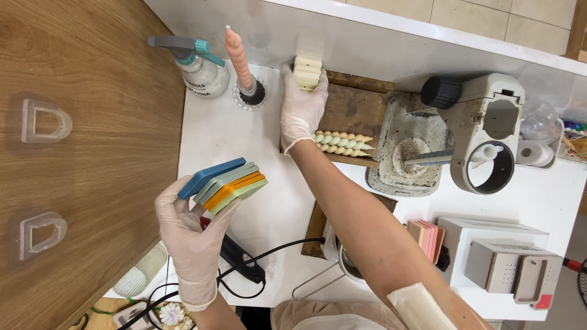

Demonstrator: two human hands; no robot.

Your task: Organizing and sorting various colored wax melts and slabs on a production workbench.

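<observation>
Left hand (192, 235) grips coloured slabs (225, 185); right hand (301, 107) grips cream block (307, 73)

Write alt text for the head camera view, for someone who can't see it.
Seen from above, a gloved left hand holds a fanned stack of coloured tiles over a white table, while the gloved right hand grips a cream ribbed block near a twisted pink candle and a spray bottle.

Your right forearm (367, 226) hides part of the pot (342, 260), spray bottle (199, 67) label too small to read, fan (579, 269) cut off at right edge
</observation>
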